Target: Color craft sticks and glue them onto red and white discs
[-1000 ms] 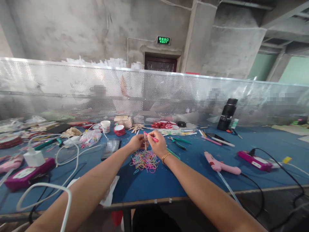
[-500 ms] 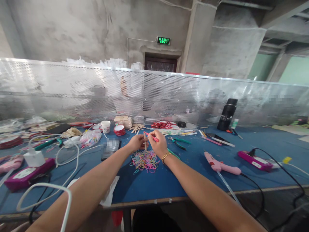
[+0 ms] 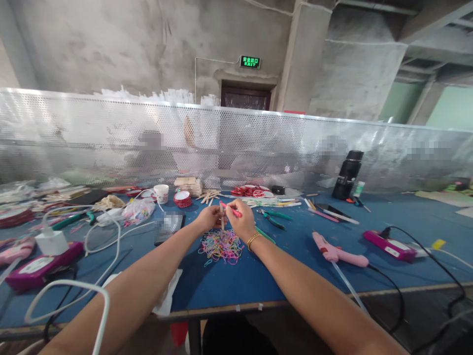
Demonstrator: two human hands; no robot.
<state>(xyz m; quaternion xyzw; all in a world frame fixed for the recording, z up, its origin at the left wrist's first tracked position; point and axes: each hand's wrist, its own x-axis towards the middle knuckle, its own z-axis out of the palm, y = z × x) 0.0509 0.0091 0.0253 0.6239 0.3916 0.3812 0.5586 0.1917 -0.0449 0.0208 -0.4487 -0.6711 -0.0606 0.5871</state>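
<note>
My left hand [image 3: 211, 218] is closed on a flat wooden craft stick [image 3: 222, 223], which stands roughly upright between the fingers. A red marker pen [image 3: 236, 213] sits in the closed fingers of my right hand [image 3: 241, 222], its tip end close to the top of the stick. Whether the tip touches the wood is too small to tell. Below both hands lies a loose heap of colourful plastic pins [image 3: 222, 247] on the blue tabletop [image 3: 221, 288]. Green-handled pliers [image 3: 275, 218] lie just right of my right hand.
A pink glue gun [image 3: 336, 251] and purple power strip [image 3: 391, 246] lie right, with a black bottle [image 3: 347, 175] behind. Left are a phone [image 3: 170, 229], paper cup [image 3: 161, 194], white cables and another power strip [image 3: 44, 266]. Red round tins [image 3: 182, 199] and sticks [image 3: 210, 196] sit behind my hands.
My right hand and the red marker pen have shifted very slightly left. Both hands keep their hold, and the craft stick stays in place.
</note>
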